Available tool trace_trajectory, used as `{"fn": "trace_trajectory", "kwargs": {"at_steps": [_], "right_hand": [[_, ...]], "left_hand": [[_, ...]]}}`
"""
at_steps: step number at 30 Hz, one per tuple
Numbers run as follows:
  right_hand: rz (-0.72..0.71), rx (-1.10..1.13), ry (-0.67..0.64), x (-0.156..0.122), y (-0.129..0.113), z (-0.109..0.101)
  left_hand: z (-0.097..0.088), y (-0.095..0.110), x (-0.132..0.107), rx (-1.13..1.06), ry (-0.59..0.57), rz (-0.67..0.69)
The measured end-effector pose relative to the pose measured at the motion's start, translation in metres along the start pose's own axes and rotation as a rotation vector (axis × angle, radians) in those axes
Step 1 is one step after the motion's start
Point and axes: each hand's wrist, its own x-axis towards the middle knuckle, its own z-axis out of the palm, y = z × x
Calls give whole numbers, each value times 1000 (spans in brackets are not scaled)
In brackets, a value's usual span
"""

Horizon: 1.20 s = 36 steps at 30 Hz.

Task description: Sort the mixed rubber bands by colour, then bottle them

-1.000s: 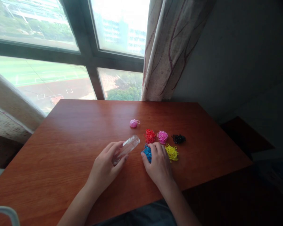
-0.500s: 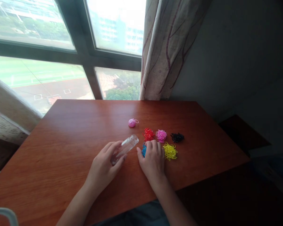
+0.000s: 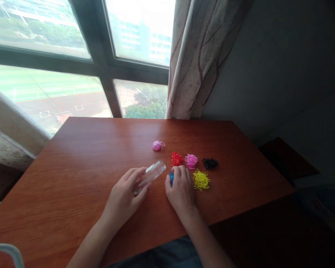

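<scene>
A clear plastic bottle [image 3: 151, 175] lies tilted in my left hand [image 3: 124, 193], its open-looking end pointing up and to the right. My right hand [image 3: 181, 190] rests palm-down on the table, its fingers curled round a pile of blue rubber bands [image 3: 171, 178]. Most of that pile is hidden under the fingers. Beside the right hand is a heap of yellow rubber bands [image 3: 201, 179]. Just beyond are red rubber bands [image 3: 176, 159] and pink rubber bands [image 3: 191, 161]. Black rubber bands [image 3: 210, 163] lie farther right.
A pink cap with a loop [image 3: 157, 145] sits behind the piles. The brown wooden table [image 3: 72, 167] runs back to a window and a patterned curtain [image 3: 197, 59]. A pale curved tube [image 3: 8, 248] shows at the lower left.
My right thumb has drawn in closer to the fingers over the blue rubber bands. The left hand with the bottle is almost unchanged.
</scene>
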Motion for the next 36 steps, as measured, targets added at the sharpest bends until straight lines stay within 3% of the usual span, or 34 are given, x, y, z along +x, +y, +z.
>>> {"fn": "trace_trajectory", "kwargs": {"at_steps": [13, 22, 27, 32, 36], "right_hand": [[-37, -55, -5, 0, 0, -1], [-152, -125, -67, 2, 11, 6], [-21, 282, -68, 0, 11, 9], [55, 553, -32, 5, 20, 5], [215, 830, 39, 18, 24, 1]], "left_hand": [[1, -2, 0, 23, -23, -6], [0, 2, -1, 9, -45, -20], [1, 3, 0, 11, -33, -16], [1, 1, 0, 11, -30, -15], [2, 3, -1, -7, -49, -17]]}}
